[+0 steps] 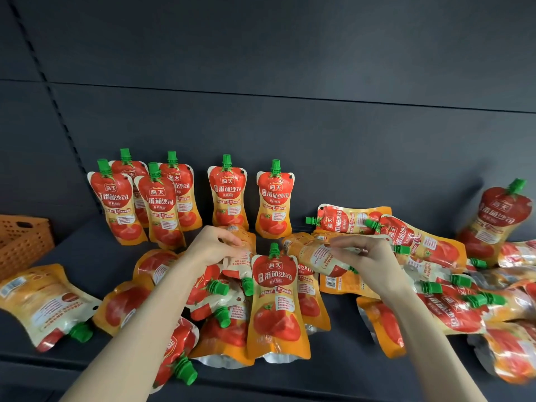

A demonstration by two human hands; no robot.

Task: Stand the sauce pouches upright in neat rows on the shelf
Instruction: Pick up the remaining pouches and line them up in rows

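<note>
Head view: the shelf (95, 256) carries sauce pouches (275, 303) in two states. Done: six stand upright at the back, left to centre, i.e. a bunched group of four (156, 204) plus two singles (229, 195). Spacing is uneven, so the rows are not yet neat. One more stands at front centre amid the pile, and one leans near-upright at far right (499, 221). Left to do: the larger share of stock lies flat or overlapped across the front and right of the shelf, caps pointing all ways. Est. progress: under half, approx. a third. The left hand (214, 245) has its fingers curled over the top edge of an upturned pouch (243, 250), printed back showing. The right hand (365, 256) pinches a sideways pouch (310, 253) with its fingertips; whether it is lifted clear of the pile can't be told. An orange basket (23, 242) sits at the shelf's left end.
</note>
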